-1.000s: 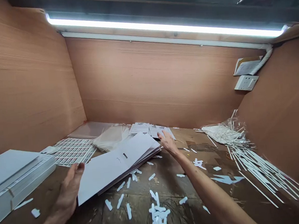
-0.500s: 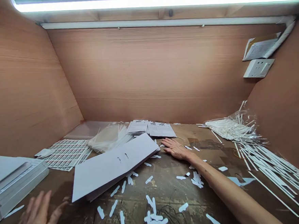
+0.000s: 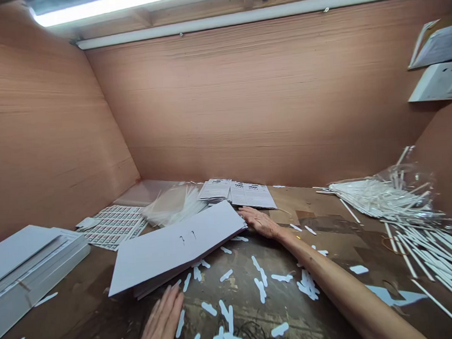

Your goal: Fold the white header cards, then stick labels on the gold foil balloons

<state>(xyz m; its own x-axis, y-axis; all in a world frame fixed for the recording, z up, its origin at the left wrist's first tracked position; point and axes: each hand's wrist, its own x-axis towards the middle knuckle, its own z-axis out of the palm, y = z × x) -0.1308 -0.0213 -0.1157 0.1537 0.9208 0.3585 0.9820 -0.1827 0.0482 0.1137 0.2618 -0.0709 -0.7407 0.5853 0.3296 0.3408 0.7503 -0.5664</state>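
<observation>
A stack of long white card sheets (image 3: 173, 250) lies slantwise on the worn brown workbench (image 3: 83, 288), with a pair of small slots in its top sheet. My right hand (image 3: 258, 222) lies flat, fingers apart, against the stack's right corner and holds nothing. My left hand (image 3: 159, 324) is open at the bottom of the view, just below the stack's lower edge, its fingers spread and empty. Scattered white die-cut strips (image 3: 224, 314) lie around and between both hands.
A sheet of small labels (image 3: 114, 226), clear plastic sleeves (image 3: 172, 204) and printed papers (image 3: 247, 194) lie behind the stack. White boxes (image 3: 32, 271) stand at left. A bagged bundle of white sticks (image 3: 378, 197) and loose sticks (image 3: 437, 258) lie at right, before plywood walls.
The stack has dropped from a raised, fanned position to lying flat. My left hand has moved right to below the stack, and my right hand has come down onto the stack's corner.
</observation>
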